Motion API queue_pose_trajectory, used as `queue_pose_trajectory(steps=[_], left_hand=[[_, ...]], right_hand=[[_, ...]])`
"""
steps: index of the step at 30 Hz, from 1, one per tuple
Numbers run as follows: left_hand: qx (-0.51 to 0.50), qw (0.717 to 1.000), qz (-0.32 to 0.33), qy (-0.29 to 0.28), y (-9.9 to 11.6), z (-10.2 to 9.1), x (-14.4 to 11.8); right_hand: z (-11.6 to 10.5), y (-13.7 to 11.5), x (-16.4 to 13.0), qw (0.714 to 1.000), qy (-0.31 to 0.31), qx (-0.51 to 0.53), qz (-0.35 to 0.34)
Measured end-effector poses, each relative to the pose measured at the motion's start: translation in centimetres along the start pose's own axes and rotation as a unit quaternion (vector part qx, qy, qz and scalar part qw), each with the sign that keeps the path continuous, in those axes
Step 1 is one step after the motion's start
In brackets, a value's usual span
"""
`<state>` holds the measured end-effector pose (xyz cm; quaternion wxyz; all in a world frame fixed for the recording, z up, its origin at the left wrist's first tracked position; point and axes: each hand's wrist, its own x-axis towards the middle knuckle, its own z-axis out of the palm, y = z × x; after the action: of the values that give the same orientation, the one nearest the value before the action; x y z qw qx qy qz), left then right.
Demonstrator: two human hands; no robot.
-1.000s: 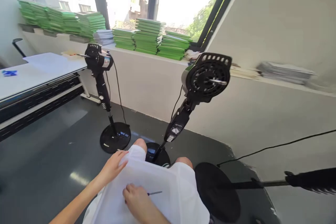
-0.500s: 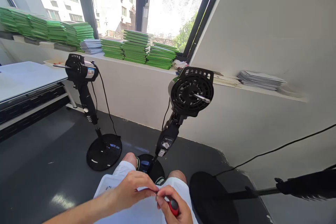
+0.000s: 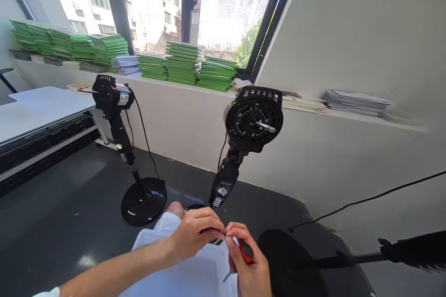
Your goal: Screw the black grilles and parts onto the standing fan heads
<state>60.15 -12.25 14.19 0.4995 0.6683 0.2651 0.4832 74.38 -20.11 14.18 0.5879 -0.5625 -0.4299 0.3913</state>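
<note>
Two hands meet over the lap. Left hand [image 3: 195, 234] pinches something tiny, too small to tell, at the fingertips, and right hand [image 3: 249, 267] grips a red-handled screwdriver [image 3: 244, 257] pointing down. Straight ahead, a bit nearer the left hand, stands the bare fan [image 3: 253, 118].

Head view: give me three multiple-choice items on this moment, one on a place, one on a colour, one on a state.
1. Where do the green stacks lie?
A. on the floor
B. on the window ledge
C. on the lap

2. What colour is the screwdriver handle in the right hand?
A. red and black
B. yellow
C. blue

3. How does the nearest fan motor head stand?
A. fitted with blades and guard
B. lying on the floor
C. upright on its stand with the shaft bare

Answers: 1 B, the stacks line the ledge under the window. 2 A, a red and black handle shows in that hand's grip. 3 C, only the metal shaft sticks out, with no blades or guard.
</note>
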Motion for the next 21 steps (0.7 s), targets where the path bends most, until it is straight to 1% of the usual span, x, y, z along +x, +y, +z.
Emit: queue_pose_trajectory(steps=[2,4,6,8,9,10,11,12,13,14,15,17,19,20,21], left_hand=[[-0.01,0.999,0.034,0.006,1.2,0.3,1.2],[-0.007,0.997,0.08,0.009,2.4,0.4,2.5],[0.013,0.987,0.161,0.022,3.7,0.1,4.1],[0.039,0.963,0.262,0.055,5.1,-0.7,6.2],[0.048,0.948,0.303,0.081,5.8,-1.3,7.7],[0.056,0.939,0.323,0.108,6.5,-1.9,9.3],[0.052,0.932,0.331,0.14,7.3,-2.4,11.3],[0.043,0.928,0.331,0.163,8.0,-2.9,13.4],[0.029,0.929,0.327,0.174,8.6,-3.4,15.6],[0.017,0.931,0.326,0.165,9.1,-3.8,17.8],[0.008,0.932,0.332,0.144,9.5,-4.1,19.9],[-0.002,0.941,0.334,0.059,9.9,-4.4,23.4],[-0.002,0.945,0.325,-0.031,10.0,-4.5,25.7],[0.002,0.945,0.321,-0.062,10.0,-4.5,26.3],[0.01,0.944,0.321,-0.079,9.9,-4.5,26.7]], right_hand=[[-0.1,-1.4,0.7,0.999,0.015,0.009,-0.041],[-0.4,-3.3,1.7,0.996,0.029,0.044,-0.073],[-1.0,-5.8,3.0,0.992,0.04,0.071,-0.1],[-2.0,-8.7,4.8,0.986,0.059,0.073,-0.139],[-2.5,-10.3,5.9,0.978,0.084,0.073,-0.178],[-2.9,-11.9,7.0,0.97,0.103,0.068,-0.209],[-3.2,-13.4,8.3,0.964,0.111,0.063,-0.234],[-3.4,-14.7,9.6,0.961,0.111,0.06,-0.247],[-3.4,-15.9,10.9,0.959,0.107,0.067,-0.254],[-3.3,-16.8,12.1,0.957,0.105,0.074,-0.259],[-3.1,-17.5,13.4,0.958,0.103,0.075,-0.258],[-2.5,-18.2,15.6,0.962,0.087,0.063,-0.25],[-2.1,-18.3,17.4,0.969,0.064,0.048,-0.236],[-1.9,-18.3,18.0,0.97,0.054,0.042,-0.231],[-1.9,-18.2,18.4,0.971,0.049,0.037,-0.229]])
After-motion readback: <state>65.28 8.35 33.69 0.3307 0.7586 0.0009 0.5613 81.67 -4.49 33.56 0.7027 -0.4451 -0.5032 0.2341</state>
